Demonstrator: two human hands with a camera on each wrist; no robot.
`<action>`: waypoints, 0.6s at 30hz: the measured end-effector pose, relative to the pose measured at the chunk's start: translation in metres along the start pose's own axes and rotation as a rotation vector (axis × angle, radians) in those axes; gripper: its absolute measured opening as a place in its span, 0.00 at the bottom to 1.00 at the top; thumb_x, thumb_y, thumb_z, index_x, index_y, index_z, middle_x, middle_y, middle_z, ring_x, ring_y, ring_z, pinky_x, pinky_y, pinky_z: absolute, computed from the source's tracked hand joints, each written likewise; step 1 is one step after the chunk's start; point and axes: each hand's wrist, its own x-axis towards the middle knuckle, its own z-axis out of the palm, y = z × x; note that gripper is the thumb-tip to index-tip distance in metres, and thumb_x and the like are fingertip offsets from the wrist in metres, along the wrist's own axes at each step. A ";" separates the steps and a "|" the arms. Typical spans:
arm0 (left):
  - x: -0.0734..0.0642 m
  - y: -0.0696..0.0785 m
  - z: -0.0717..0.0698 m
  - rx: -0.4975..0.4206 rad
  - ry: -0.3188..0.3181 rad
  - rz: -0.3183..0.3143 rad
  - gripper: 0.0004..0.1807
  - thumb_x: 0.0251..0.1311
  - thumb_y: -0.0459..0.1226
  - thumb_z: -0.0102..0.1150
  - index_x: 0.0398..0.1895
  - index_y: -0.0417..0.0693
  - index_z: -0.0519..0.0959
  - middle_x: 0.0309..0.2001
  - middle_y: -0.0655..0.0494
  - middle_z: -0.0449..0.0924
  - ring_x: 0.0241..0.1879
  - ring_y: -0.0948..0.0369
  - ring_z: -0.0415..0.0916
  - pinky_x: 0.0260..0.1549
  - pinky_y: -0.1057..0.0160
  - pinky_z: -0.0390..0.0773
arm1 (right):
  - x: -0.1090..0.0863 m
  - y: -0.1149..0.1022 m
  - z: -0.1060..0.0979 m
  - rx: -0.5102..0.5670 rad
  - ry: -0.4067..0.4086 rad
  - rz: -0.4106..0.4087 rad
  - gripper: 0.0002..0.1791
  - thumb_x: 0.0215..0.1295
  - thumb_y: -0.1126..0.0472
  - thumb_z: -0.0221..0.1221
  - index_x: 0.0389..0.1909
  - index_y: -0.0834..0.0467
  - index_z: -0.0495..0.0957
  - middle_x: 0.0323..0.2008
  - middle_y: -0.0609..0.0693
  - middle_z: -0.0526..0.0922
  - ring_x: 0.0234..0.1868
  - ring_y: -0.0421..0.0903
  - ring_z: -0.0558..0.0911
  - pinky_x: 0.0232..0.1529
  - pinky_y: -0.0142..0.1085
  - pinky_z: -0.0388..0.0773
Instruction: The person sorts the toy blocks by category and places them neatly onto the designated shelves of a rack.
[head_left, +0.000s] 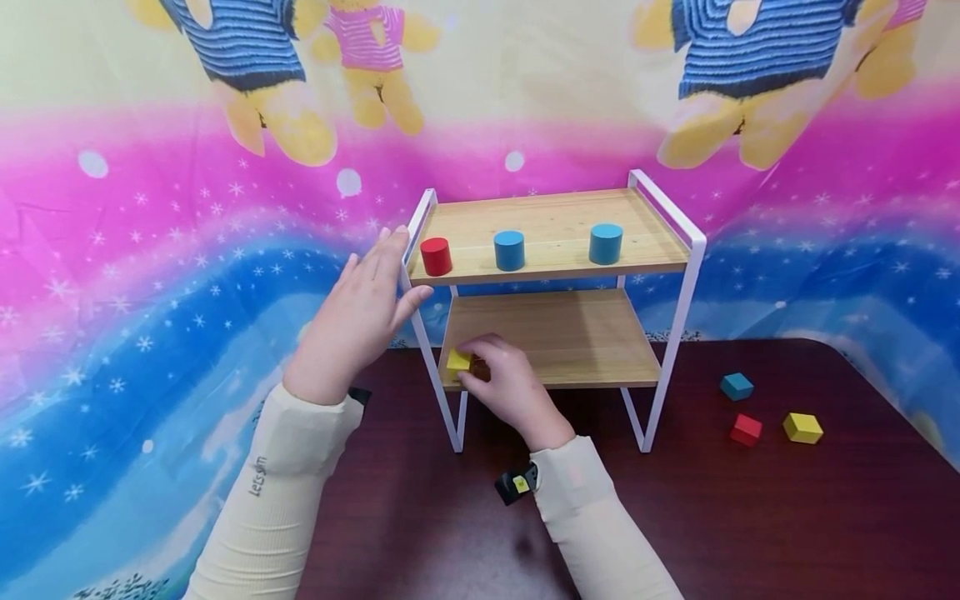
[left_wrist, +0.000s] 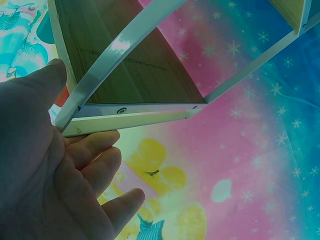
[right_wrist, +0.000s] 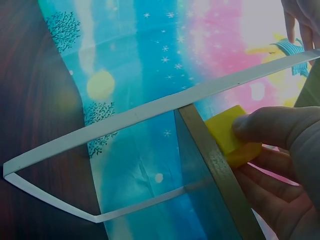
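Note:
A yellow block point(head_left: 459, 362) is pinched between the thumb and fingers of my right hand point(head_left: 504, 375), at the left end of the lower shelf point(head_left: 570, 333). In the right wrist view the yellow block point(right_wrist: 227, 130) is right at the shelf board's edge. My left hand point(head_left: 358, 312) rests its straight fingers against the upper left corner of the white shelf frame point(head_left: 422, 218); the left wrist view shows the fingers point(left_wrist: 102, 147) along that corner. Near the left thumb, a red cylinder point(head_left: 436, 257) stands on the upper shelf point(head_left: 555, 218).
Two blue cylinders, one central point(head_left: 509, 252) and one farther right point(head_left: 605, 244), stand along the upper shelf's front. Right of the rack, a blue block point(head_left: 737, 386), a red block point(head_left: 746, 429) and another yellow block point(head_left: 803, 427) lie on the dark table point(head_left: 847, 517). A patterned cloth point(head_left: 187, 275) hangs behind.

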 end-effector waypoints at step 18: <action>0.001 -0.001 0.000 0.002 -0.003 0.003 0.45 0.71 0.51 0.57 0.82 0.45 0.47 0.79 0.43 0.52 0.80 0.49 0.44 0.75 0.41 0.47 | -0.001 0.005 -0.003 0.010 0.007 -0.014 0.16 0.61 0.66 0.71 0.50 0.60 0.84 0.49 0.54 0.84 0.46 0.48 0.83 0.50 0.39 0.84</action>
